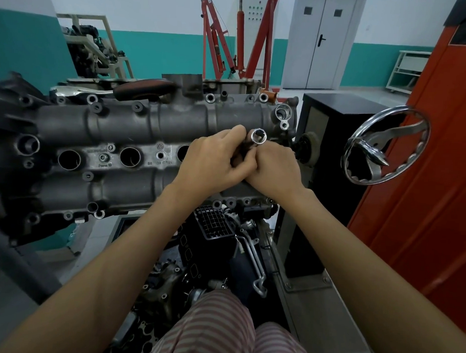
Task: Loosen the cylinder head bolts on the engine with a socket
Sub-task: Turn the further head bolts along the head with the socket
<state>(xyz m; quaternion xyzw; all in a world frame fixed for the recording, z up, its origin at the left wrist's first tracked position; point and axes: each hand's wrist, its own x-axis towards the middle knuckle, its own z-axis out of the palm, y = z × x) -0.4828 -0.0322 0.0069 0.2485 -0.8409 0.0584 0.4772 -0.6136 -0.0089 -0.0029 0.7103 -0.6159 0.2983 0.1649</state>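
Two bare hands meet at the centre of the frame, over the right part of the engine [122, 135], which spreads grey and bulky across the left and middle, its round ports and bolt holes facing the camera. The left hand [214, 162] is curled, fingers bent around the lower part of a shiny socket [258, 136]; the right hand [275, 167] is curled too, its fingers pinching the same piece from the right side. The socket's open end points up toward the camera, just above the knuckles; whatever joins it below is hidden by the fingers. Both hands touch each other and lie just above the casting; whether they rest on it cannot be told.

At right, a tall orange panel [424, 183] fills the edge of the frame, with a chrome handwheel [384, 147] in front of it and a black cabinet [333, 143] beside the engine. A red engine hoist [236, 36] stands at upper centre, grey double doors [321, 39] to its right, and another engine on a cream stand [93, 47] at upper left. A brown-handled tool [142, 87] lies along the engine's far edge. Walls are teal below, white above; striped trousers [221, 326] show at the bottom.
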